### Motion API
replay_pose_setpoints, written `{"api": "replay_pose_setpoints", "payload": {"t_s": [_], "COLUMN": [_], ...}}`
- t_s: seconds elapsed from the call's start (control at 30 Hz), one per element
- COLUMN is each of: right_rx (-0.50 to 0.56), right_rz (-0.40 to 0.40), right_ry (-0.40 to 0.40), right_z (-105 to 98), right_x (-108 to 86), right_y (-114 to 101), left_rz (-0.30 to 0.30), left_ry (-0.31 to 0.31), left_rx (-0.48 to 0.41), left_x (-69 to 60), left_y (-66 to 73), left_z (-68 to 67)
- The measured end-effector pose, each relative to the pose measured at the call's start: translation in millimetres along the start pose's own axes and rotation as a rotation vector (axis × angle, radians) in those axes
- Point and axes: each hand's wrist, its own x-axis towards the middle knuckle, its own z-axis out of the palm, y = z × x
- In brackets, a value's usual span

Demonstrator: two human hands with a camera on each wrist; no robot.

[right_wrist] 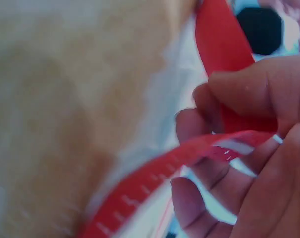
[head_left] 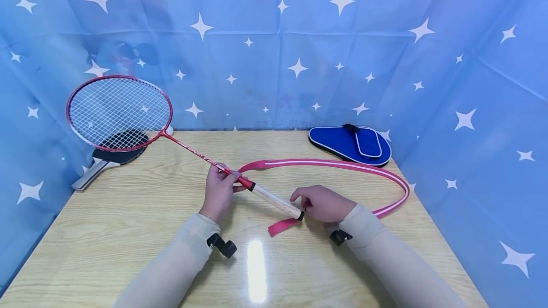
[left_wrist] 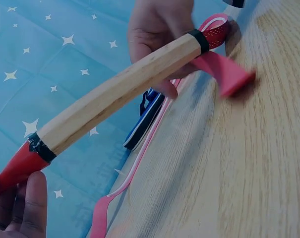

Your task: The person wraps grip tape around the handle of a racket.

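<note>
A badminton racket with a red frame and a bare wooden handle (head_left: 274,199) lies slantwise above the table, its strung head at the left. My left hand (head_left: 219,193) pinches it at the red cone where shaft meets handle. Beside the handle's black butt end (right_wrist: 261,30), my right hand (head_left: 328,204) holds a red-pink grip tape (head_left: 342,164) between thumb and fingers. One short end of the tape (left_wrist: 231,74) sticks out below the butt. From there the rest, with a white stripe, runs in a wide loop over the table.
A table tennis paddle (head_left: 92,175) lies at the back left, partly under the racket head, with a white ball (head_left: 170,130) near it. At the back right is a blue paddle case (head_left: 334,142) with white piping. A starry blue curtain (head_left: 274,84) surrounds the wooden table (head_left: 128,232).
</note>
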Motion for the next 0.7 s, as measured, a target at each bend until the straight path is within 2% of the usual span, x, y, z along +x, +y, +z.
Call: {"api": "replay_pose_setpoints", "payload": {"t_s": [0.1,0.3,0.4,0.57,0.7], "right_rx": [0.020,-0.013,-0.022,-0.035,-0.057], "right_rz": [0.080,0.139,0.097,-0.054,-0.116], "right_ry": [0.050,0.097,0.074,0.003,-0.031], "right_z": [-9,-15,-14,-11,-9], "right_x": [0.6,10.7,12.7,13.0,14.3], "right_y": [2,11,12,11,10], "left_rz": [0.008,0.014,0.012,0.001,-0.011], "left_ry": [-0.012,-0.029,-0.036,-0.049,-0.050], "left_rx": [-0.001,-0.021,-0.023,-0.001,0.012], "left_x": [-0.6,-1.3,-1.8,-1.3,-1.0], "left_y": [0.3,0.4,0.5,0.4,1.0], "left_z": [0.6,2.7,2.7,1.9,1.0]}}
